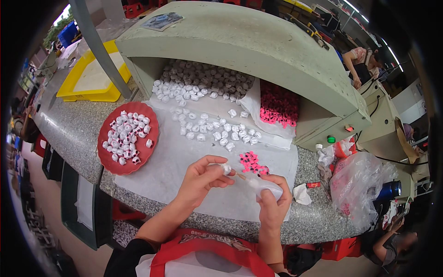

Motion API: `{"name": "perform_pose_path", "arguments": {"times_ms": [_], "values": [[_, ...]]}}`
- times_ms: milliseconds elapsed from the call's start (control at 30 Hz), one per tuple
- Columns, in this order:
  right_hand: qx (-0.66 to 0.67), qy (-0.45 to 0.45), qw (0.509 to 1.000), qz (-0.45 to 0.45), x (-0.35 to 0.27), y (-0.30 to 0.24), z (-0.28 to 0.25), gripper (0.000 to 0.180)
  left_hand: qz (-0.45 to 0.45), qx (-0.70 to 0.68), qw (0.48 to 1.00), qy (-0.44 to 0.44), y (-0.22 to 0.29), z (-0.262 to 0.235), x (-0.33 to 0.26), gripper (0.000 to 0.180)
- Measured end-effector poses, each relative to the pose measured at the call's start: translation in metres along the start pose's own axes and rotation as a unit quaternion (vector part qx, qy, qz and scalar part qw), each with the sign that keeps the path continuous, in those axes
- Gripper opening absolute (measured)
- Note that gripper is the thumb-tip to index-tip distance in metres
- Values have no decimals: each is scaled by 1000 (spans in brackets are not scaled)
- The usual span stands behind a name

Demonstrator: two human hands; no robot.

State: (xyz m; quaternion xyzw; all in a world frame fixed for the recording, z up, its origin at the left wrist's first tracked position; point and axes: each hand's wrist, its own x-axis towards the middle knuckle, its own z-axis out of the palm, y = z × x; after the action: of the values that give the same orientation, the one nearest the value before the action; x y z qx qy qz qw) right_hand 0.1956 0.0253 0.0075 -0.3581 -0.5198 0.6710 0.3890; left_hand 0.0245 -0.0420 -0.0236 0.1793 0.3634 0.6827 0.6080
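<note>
Between thumb and fingers, my left hand (pixel 203 177) pinches a small white molded piece (pixel 226 169). My right hand (pixel 274 203) is wrapped round a translucent squeeze bottle (pixel 265 186), whose thin tip points left at the white piece, close to it. Just beyond the bottle lies a small heap of pink pieces with dark spots (pixel 251 162). Loose white pieces (pixel 224 134) are scattered further back on the white paper sheet (pixel 157 189). To the left, a red scalloped plate (pixel 107 157) holds many white pieces, some showing pink and dark parts.
A pale green metal housing (pixel 240 32) arches over piles of white and pink pieces. Back left stands a yellow tray (pixel 110 94). At right are a clear plastic bag (pixel 357 184), a crumpled tissue (pixel 302 194) and a small red tube (pixel 313 184). Other people sit at far right.
</note>
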Motion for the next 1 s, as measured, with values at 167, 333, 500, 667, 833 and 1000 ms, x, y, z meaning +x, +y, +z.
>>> {"name": "perform_pose_path", "arguments": {"times_ms": [167, 333, 500, 667, 833, 1000], "values": [[-62, 127, 975, -173, -12, -5, 14, 22, -11, -67, 997, 22, 1, 7, 1, 37], [-146, 91, 959, -224, -23, -3, 10, 19, 201, 243, 947, 67, -7, 20, -6, 34], [-206, 56, 936, -279, -20, 2, 10, 17, 244, 277, 927, 63, -5, 20, -7, 35], [-234, 49, 917, -319, -14, 3, 8, 21, 202, 236, 947, 82, -4, 25, -10, 32], [-230, 46, 921, -310, -12, 4, 9, 20, 226, 254, 938, 62, -4, 24, -11, 32], [-223, 48, 923, -310, -14, 3, 10, 19, 226, 258, 937, 62, -2, 24, -11, 32]]}}
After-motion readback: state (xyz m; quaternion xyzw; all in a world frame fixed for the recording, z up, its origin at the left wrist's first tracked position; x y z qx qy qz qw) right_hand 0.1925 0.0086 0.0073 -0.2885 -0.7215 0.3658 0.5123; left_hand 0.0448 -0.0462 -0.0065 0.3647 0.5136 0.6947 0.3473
